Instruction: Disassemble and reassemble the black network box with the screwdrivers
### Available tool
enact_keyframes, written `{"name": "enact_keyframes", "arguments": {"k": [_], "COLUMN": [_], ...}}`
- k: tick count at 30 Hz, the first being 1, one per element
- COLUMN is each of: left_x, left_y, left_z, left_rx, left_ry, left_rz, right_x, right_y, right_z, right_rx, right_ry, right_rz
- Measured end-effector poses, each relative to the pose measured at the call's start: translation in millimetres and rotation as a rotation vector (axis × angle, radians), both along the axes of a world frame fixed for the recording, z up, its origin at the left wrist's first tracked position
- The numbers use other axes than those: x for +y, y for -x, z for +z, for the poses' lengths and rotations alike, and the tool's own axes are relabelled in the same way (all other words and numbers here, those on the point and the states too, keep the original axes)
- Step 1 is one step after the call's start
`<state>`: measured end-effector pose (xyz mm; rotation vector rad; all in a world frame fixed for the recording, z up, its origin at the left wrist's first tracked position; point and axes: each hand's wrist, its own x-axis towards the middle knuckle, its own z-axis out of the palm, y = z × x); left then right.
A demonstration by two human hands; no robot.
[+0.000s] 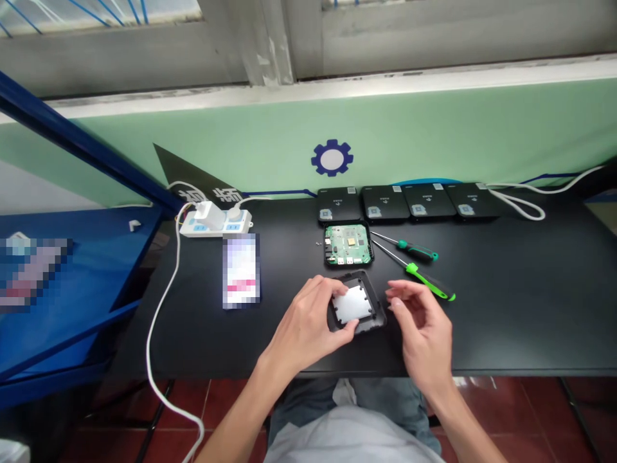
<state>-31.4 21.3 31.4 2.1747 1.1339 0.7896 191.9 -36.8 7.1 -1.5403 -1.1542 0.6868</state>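
Observation:
My left hand (308, 325) grips the left edge of an open black case half (359, 307) with a white pad inside, lying on the black table (506, 321). My right hand (424, 325) hovers just right of that case half, fingers loosely curled and apart, holding nothing I can see. Behind the case half lies the other half with a green circuit board (348, 244). Two tiny screws (317, 244) rest left of the board.
Two green-handled screwdrivers (427, 276) lie right of the board. Several closed black boxes (409, 201) line the back edge. A white power strip (216, 222) with a cable and a phone (241, 270) sit at the left. A blue frame (72, 270) stands further left.

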Motion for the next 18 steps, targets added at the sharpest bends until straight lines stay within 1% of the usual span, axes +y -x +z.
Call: {"name": "enact_keyframes", "arguments": {"k": [2,3,5,7,9,11,14,18], "left_x": [-5.7,-8.4,-13.7,-19.0,-24.5,-30.3,-39.4,-52.5], "left_y": [0.0,-0.6,-2.7,-4.9,-5.9,-4.9,-0.6,6.3], "left_z": [2.0,3.9,9.5,16.8,24.5,31.4,39.4,47.9], "left_rx": [-0.089,-0.135,-0.223,-0.296,-0.347,-0.382,-0.421,-0.424], "left_ry": [0.017,0.024,0.036,0.043,0.039,0.033,0.051,0.068], "left_rz": [0.054,0.081,0.132,0.156,0.149,0.123,0.088,0.063], "right_x": [-1.1,-1.1,-0.7,-1.5,-4.3,-8.6,-16.6,-31.3], "right_y": [2.4,3.8,7.0,9.7,11.2,12.3,16.4,26.1], "right_z": [5.4,9.3,18.0,25.7,30.4,32.7,36.3,46.7], "right_rx": [0.139,0.241,0.531,0.858,1.082,1.213,1.326,1.376], "right_ry": [0.071,0.115,0.217,0.311,0.395,0.489,0.589,0.596], "right_rz": [-0.006,0.012,0.086,0.181,0.256,0.292,0.321,0.326]}}
